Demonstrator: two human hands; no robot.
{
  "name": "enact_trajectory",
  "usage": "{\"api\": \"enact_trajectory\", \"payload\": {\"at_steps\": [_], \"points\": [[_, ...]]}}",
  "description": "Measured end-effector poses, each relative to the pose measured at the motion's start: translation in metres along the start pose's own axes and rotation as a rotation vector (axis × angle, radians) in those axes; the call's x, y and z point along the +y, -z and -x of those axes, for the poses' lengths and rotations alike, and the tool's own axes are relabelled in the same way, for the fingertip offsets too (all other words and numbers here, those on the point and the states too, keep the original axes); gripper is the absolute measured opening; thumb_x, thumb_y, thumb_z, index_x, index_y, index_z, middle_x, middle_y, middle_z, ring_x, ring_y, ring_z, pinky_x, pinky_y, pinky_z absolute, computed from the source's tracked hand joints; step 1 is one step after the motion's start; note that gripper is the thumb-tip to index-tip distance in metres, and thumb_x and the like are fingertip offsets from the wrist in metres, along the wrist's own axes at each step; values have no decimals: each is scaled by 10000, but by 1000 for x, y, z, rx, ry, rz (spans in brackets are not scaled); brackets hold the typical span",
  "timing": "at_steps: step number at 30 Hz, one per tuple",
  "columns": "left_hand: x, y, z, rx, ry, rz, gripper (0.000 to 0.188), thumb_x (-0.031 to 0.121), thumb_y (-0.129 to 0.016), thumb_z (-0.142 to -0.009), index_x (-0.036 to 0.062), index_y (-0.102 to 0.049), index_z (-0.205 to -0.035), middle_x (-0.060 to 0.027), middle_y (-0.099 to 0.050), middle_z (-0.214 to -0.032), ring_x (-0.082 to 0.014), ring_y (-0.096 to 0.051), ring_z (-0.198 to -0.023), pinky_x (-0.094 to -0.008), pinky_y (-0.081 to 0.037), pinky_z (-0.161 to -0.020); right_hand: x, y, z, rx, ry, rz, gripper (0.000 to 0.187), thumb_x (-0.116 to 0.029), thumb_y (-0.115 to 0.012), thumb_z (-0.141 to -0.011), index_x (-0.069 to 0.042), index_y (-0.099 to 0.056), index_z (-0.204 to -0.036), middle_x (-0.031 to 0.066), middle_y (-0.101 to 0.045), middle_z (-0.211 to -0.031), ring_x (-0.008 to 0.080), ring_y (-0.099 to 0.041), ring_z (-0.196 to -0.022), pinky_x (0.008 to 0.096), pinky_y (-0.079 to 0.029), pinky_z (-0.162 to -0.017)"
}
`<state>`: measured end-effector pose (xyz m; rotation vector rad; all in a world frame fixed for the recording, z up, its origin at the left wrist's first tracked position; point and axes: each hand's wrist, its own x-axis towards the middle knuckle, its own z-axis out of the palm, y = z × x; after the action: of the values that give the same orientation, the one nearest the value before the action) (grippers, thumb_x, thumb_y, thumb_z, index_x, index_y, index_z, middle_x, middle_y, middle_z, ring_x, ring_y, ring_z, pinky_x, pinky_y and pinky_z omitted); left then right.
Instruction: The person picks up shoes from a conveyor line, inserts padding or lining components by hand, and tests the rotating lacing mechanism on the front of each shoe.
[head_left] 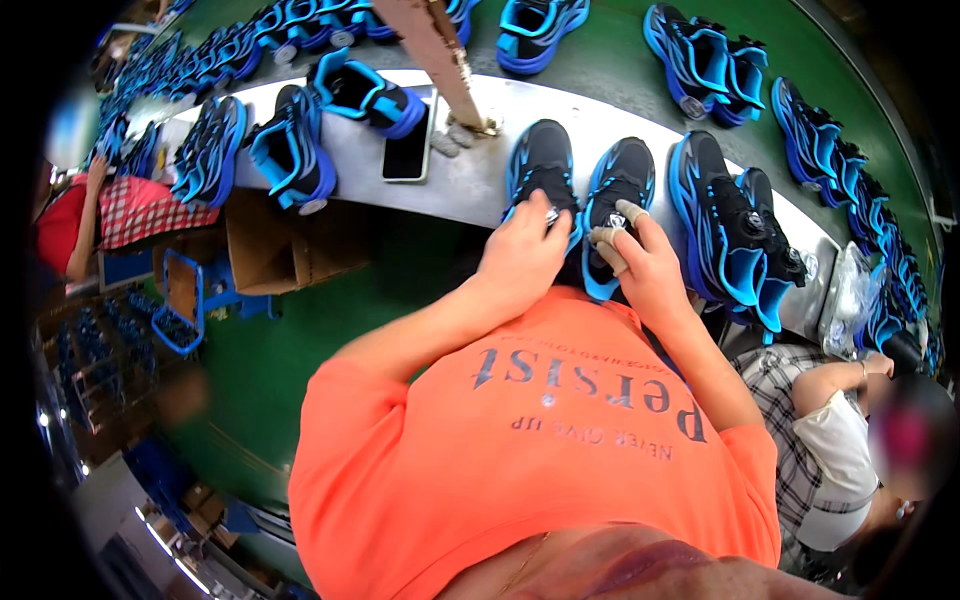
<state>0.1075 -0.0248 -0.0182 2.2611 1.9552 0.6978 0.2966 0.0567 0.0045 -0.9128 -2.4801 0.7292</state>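
A pair of black sneakers with bright blue edges stands on the metal bench in front of me, toes pointing away. My left hand (pixel 522 248) is closed at the tongue of the left sneaker (pixel 541 150), its fingertips at a small silvery part there. My right hand (pixel 648 262) bends over the right sneaker (pixel 622 165), thumb and fingers at the round silvery dial (pixel 616 221) on its tongue. Pale finger cots (pixel 612 240) cover some right-hand fingertips. My hands hide much of both shoe openings.
More sneakers (pixel 705 210) stand close on the right, others (pixel 290 145) on the left. A phone (pixel 406 150) lies beside a rusty post (pixel 440 60). Beyond the metal bench (pixel 590 112), a green belt (pixel 610 60) carries shoes. Co-workers sit at left (pixel 150 212) and right (pixel 830 450).
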Motion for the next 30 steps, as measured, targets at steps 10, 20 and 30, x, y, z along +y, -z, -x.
{"api": "enact_trajectory", "payload": {"at_steps": [10, 20, 30], "points": [[2, 7, -14, -137, -47, -24, 374, 189, -636, -845, -18, -634, -1156, -246, -520, -1084, -365, -480, -1005, -392, -485, -824, -6, 35, -12, -201, -150, -269, 322, -46, -639, -857, -114, -688, -1168, 262, -517, -1318, 407, -479, -1283, 401, -455, -997], [-19, -8, -29, -200, -146, 36, 120, 131, -618, -748, 50, -701, -717, -117, -535, -1031, -300, -483, -1017, -367, -439, -810, 9, 47, -26, -262, -41, -169, 411, -24, -694, -790, -184, -697, -1169, 114, -497, -914, 271, -556, -820, 355, -487, -764], [-17, -2, -32, 3, 52, 406, 284, 125, -728, -783, 49, -600, -1025, -103, -560, -971, -321, -535, -900, -410, -463, -793, 11, 45, -16, -191, -201, -171, 392, -26, -659, -816, -133, -674, -1193, 82, -525, -803, 248, -573, -788, 321, -481, -730]]}}
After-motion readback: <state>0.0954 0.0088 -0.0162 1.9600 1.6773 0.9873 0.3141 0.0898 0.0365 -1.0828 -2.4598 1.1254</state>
